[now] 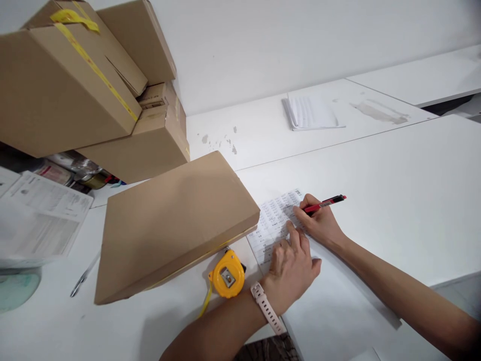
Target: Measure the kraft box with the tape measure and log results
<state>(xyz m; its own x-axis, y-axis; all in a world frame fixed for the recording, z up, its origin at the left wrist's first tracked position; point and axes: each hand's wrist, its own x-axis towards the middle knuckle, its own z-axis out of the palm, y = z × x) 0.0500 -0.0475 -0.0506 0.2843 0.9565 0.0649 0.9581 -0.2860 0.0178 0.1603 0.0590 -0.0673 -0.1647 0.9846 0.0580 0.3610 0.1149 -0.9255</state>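
Note:
My right hand [320, 224] grips a red pen [320, 204] with a black end, its tip down at a printed sheet [271, 224] covered in rows of text and marks. Resting on the lower part of that sheet is my left hand [293, 271], fingers loosely bent and thumb apart, holding nothing. A pale pink watch strap [267, 310] circles the left wrist. Just left of this wrist lies a yellow tape measure [228, 275] with a bit of its blade out. A flat brown cardboard box [176, 220] sits beside the sheet, touching or overlapping its left edge; I cannot tell which.
Several cardboard boxes [75, 85] are stacked at the back left, with yellow tape on one. A silver pen [83, 278] and printed papers [48, 210] lie at the left. A paper stack [313, 111] is near the wall on the white table [406, 200].

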